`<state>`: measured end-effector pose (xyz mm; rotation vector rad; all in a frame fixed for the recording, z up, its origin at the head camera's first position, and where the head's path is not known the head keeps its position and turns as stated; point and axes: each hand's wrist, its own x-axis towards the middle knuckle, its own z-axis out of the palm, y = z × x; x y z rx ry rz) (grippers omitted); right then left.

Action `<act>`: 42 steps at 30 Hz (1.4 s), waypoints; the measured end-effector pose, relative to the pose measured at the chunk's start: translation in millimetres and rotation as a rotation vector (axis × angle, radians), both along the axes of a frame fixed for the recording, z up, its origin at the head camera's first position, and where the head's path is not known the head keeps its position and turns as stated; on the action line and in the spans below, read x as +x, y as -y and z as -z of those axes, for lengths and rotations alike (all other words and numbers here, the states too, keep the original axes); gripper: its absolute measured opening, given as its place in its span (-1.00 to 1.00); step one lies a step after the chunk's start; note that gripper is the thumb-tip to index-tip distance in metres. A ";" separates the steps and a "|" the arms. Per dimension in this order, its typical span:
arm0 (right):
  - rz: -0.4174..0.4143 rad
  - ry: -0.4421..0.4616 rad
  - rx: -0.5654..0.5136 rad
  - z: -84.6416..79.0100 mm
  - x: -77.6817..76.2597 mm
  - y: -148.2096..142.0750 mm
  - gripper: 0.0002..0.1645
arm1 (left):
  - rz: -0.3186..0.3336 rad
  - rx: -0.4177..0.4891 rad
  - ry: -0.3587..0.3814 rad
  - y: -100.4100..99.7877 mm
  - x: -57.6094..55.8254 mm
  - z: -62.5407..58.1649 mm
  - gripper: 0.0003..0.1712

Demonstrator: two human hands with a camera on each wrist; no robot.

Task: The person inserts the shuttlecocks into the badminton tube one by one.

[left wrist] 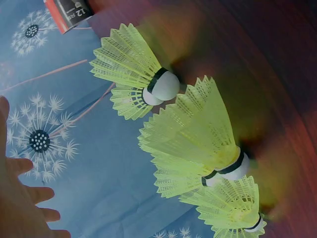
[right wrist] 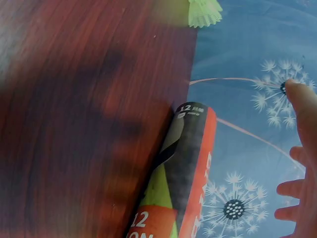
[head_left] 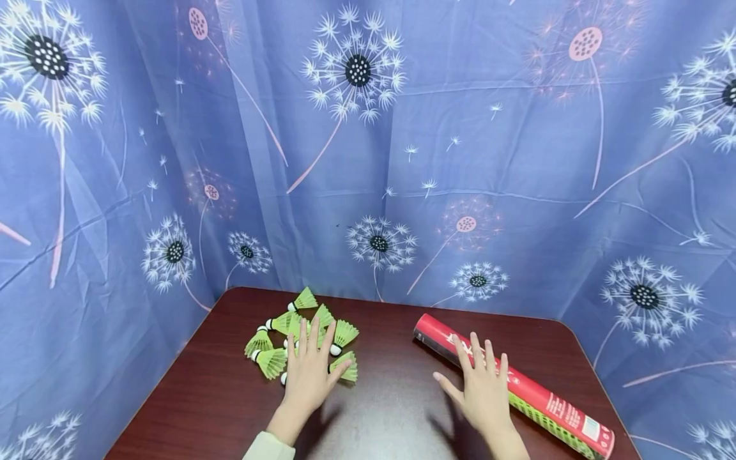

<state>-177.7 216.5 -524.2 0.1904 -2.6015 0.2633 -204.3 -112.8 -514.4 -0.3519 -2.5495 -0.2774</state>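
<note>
My left hand [head_left: 308, 374] is spread with straight fingers over a cluster of yellow-green shuttlecocks [head_left: 271, 363] with white corks, overlapping several of them in the head view. In the left wrist view the shuttlecocks [left wrist: 193, 134] lie on their sides, and the hand [left wrist: 25, 198] shows at the left edge holding nothing. My right hand [head_left: 483, 390], fingers also spread, hovers by a long red, black and green shuttlecock tube [head_left: 552, 409] lying diagonally on the table's right side. The right wrist view shows the tube's dark end [right wrist: 190, 119] and the fingers [right wrist: 292, 188] away from it.
The dark red-brown wooden table [head_left: 379, 409] has rounded back corners. Behind it and along both sides hangs a blue curtain [head_left: 356, 153] printed with dandelions. Between the shuttlecocks and the tube lies a stretch of bare tabletop.
</note>
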 end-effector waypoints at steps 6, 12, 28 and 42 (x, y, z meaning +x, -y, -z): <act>-0.048 -0.025 -0.001 4.3 -5.7 -11.6 0.02 | 0.018 -0.012 -0.024 2.8 -2.0 0.8 -0.12; -0.115 -0.021 -0.001 7.9 -9.9 -29.9 -0.05 | 0.052 -0.012 -0.040 7.6 -3.6 2.0 -0.24; -0.397 -0.018 0.094 12.6 -19.5 -78.0 -0.20 | 0.132 -0.049 -0.044 32.4 -4.9 6.7 -0.42; -0.463 -0.007 0.214 20.4 -23.3 -112.3 -0.12 | 0.146 -0.086 -0.038 53.6 0.4 13.4 -0.44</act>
